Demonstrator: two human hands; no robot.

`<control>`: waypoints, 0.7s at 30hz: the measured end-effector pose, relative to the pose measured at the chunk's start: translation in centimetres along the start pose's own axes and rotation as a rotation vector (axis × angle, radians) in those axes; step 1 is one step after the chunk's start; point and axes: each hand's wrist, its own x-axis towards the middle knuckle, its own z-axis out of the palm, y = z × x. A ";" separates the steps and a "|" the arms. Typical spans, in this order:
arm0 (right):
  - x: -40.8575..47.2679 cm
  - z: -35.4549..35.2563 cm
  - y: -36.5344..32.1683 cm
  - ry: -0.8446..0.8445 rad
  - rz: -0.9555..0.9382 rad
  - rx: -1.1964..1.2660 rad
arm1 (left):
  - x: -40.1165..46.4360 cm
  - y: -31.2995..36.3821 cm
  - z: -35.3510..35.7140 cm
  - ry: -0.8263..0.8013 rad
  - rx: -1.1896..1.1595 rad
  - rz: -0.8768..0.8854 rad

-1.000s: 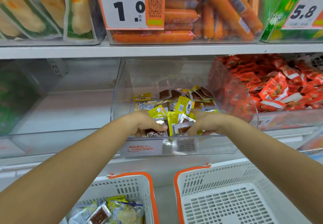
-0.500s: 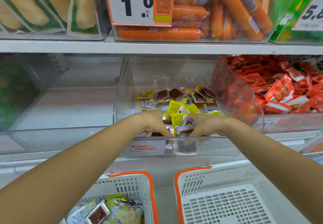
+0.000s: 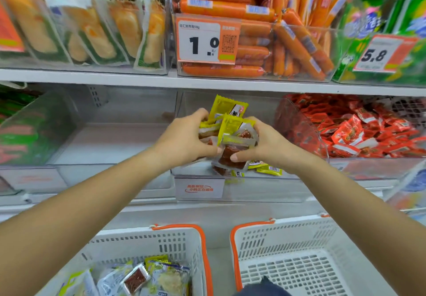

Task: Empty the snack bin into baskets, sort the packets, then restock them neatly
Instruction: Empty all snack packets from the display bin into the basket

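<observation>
fingers [image 3: 202, 113] of both hands curl around one bundle of packets [image 3: 230, 132]. head view: left hand [image 3: 184, 141] and right hand [image 3: 265, 143] clasp the bundle between them, raised above the clear bin [image 3: 253, 187] on the middle shelf. a few yellow packets [image 3: 268, 168] lie on the bin floor. below, left basket [image 3: 196, 245] holds mixed packets; right basket [image 3: 242, 249] sits beside it. sausages [image 3: 226, 9] fill the bin above.

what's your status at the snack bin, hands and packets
Both hands, left and right, gripping one bunch of packets above the bin. Few packets left inside. Left basket part filled, right basket holds no packets. Nothing blocking.
</observation>
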 end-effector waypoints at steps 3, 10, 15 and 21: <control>-2.5 2.9 -2.9 -0.055 -0.145 -0.078 | -5.0 -0.8 -4.0 0.022 0.119 0.045; -5.8 11.4 -2.8 -0.376 0.012 -0.495 | -13.6 -7.4 -6.4 -0.309 0.132 -0.241; -4.5 7.8 -3.6 -0.072 -0.016 -0.366 | -12.3 -7.3 -7.9 -0.080 0.058 -0.244; -1.7 0.3 -0.4 0.216 0.151 -0.492 | -5.5 -2.2 -3.3 0.148 -0.084 -0.065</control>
